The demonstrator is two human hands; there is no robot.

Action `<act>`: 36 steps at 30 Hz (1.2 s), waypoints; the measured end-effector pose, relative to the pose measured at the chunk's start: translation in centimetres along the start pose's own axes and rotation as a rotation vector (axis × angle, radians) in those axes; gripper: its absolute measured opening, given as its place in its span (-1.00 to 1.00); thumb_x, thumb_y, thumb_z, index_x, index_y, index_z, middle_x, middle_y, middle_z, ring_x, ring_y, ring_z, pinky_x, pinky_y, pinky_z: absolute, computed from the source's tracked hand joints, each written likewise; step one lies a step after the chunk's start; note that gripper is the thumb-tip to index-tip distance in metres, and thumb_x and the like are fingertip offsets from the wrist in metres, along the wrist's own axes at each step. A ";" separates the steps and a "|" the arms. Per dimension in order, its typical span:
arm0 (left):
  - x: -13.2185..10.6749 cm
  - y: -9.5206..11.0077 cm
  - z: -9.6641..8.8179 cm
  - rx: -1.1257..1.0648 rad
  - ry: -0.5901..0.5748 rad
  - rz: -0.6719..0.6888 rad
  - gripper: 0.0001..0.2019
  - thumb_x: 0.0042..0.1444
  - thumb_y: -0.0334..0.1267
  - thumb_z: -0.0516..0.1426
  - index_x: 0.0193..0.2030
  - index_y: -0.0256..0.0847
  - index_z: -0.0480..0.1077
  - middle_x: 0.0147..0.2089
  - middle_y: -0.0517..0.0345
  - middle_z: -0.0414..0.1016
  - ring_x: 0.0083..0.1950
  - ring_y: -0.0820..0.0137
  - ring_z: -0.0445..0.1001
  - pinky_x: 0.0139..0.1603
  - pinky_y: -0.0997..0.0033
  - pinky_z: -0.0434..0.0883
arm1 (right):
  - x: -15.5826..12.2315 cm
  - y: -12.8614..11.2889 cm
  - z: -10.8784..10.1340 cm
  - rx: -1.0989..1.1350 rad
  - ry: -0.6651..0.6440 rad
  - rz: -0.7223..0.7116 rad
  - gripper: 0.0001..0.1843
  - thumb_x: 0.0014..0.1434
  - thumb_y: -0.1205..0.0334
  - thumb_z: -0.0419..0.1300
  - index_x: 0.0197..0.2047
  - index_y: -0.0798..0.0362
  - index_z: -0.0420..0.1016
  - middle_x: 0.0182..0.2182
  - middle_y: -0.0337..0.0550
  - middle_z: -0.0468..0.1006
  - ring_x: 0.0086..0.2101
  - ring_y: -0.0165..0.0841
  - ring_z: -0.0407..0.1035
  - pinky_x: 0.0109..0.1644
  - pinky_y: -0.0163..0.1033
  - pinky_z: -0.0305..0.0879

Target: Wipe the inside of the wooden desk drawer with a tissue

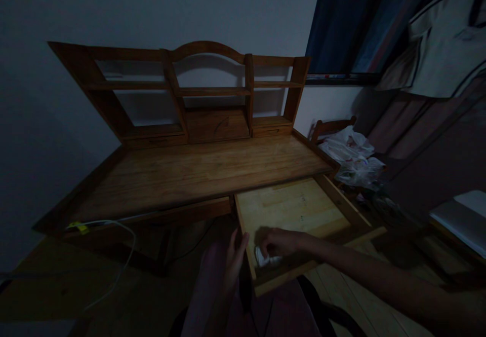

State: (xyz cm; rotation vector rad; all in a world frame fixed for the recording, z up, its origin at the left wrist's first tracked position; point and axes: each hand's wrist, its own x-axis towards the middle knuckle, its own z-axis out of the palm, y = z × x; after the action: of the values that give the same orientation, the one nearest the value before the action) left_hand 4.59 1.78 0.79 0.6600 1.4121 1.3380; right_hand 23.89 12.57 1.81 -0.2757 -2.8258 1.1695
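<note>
A wooden drawer [299, 205] is pulled out from the right front of the desk [212, 170]. Inside its near left corner, my right hand [276, 243] is closed around a crumpled white cloth or tissue [266, 259], pressed to the drawer's floor; its exact kind is too dim to tell. My left hand [235, 256] rests at the outside of the drawer's left side, its fingers stretched out and touching the wood near the rim.
A wooden shelf unit [212, 91] stands at the desk's back. A white cable [132, 240] hangs off the left front edge. To the right are plastic bags [353, 149] by a chair back [334, 125], a hanging shirt [448, 48] and a small table [461, 220].
</note>
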 end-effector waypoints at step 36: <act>0.7 -0.6 0.2 0.064 -0.011 0.023 -0.30 0.15 0.16 0.22 0.31 -0.20 0.29 0.35 -0.18 0.40 0.34 0.09 0.40 0.31 0.18 0.35 | 5.8 1.0 -0.6 -0.022 0.356 0.401 -0.82 -0.02 0.49 0.34 -0.33 0.09 0.52 -0.36 -0.30 0.57 -0.43 -0.46 0.42 -0.34 -0.40 0.25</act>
State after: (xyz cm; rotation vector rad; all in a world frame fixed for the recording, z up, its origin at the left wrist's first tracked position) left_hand 4.66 2.39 0.06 0.7271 1.4472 1.3100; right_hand 18.43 14.84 1.49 -0.9820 -2.5340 1.0182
